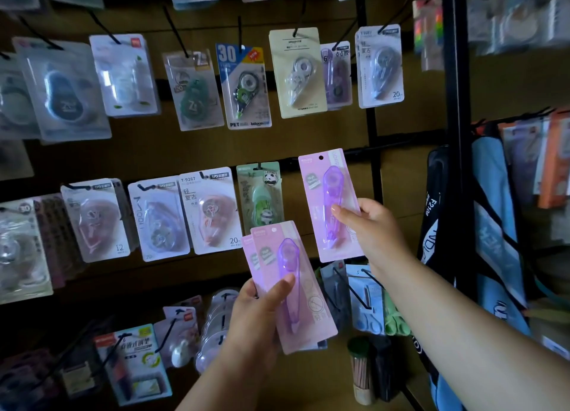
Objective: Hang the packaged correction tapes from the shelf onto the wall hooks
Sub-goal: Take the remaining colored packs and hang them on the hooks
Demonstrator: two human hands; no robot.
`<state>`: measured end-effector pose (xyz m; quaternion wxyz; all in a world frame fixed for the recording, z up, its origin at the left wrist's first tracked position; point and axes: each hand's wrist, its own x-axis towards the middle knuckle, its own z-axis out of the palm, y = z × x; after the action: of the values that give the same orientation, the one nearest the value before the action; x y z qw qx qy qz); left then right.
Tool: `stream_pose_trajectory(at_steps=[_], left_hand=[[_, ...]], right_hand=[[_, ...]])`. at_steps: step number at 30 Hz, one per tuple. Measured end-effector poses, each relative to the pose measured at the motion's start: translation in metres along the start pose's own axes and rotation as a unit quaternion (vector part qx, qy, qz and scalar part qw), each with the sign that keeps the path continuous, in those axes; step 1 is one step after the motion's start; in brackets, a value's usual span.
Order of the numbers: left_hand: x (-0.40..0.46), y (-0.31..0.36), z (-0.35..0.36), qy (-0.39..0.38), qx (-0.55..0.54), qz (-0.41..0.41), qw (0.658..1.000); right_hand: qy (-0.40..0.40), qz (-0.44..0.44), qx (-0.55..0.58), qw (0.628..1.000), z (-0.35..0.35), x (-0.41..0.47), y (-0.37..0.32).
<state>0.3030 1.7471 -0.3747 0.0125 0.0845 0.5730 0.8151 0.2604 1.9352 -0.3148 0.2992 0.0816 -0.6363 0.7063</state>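
Two hands held pink correction-tape packs up before a wall of hooks.

The right hand (368, 222) pinched a single pink pack (331, 205) by its lower right edge, thumb on the front over the purple tape body, the other fingers hidden behind the card; the hang hole stood at the top, well above the fingertips and clear of any hook. The left hand (257, 310) gripped a small stack of pink packs (293, 284), thumb pressed across the front one, fingers curled behind. A panda-printed pack (260, 194) hung on the wall just above the stack, left of the right thumb.
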Motion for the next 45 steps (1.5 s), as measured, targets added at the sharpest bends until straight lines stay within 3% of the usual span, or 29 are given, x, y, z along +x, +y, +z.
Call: stream_pose_trajectory(at_steps=[16,31,36,38,41,45], left_hand=[[0.005,-0.005,0.002,-0.003,-0.037,-0.017,0.999],[0.003,0.0,0.0,0.013,-0.006,-0.014,1.0],[0.001,-0.001,-0.002,0.014,-0.001,-0.014,1.0],[0.001,-0.002,0.0,0.011,-0.003,-0.011,1.0],[0.0,-0.003,0.005,0.002,-0.02,0.007,1.0],[-0.003,0.0,0.011,-0.024,-0.025,0.027,0.999]], right_hand=[[0.029,0.01,-0.014,0.999,0.01,0.009,0.002],[0.017,0.145,-0.151,0.978,0.03,0.042,0.011],[0.068,0.095,-0.195,0.974,0.022,0.007,0.018],[0.02,0.085,-0.139,0.986,0.024,-0.019,0.013],[-0.107,0.138,-0.079,0.982,0.03,-0.053,0.01],[-0.1,0.136,-0.085,0.982,0.029,-0.061,0.016]])
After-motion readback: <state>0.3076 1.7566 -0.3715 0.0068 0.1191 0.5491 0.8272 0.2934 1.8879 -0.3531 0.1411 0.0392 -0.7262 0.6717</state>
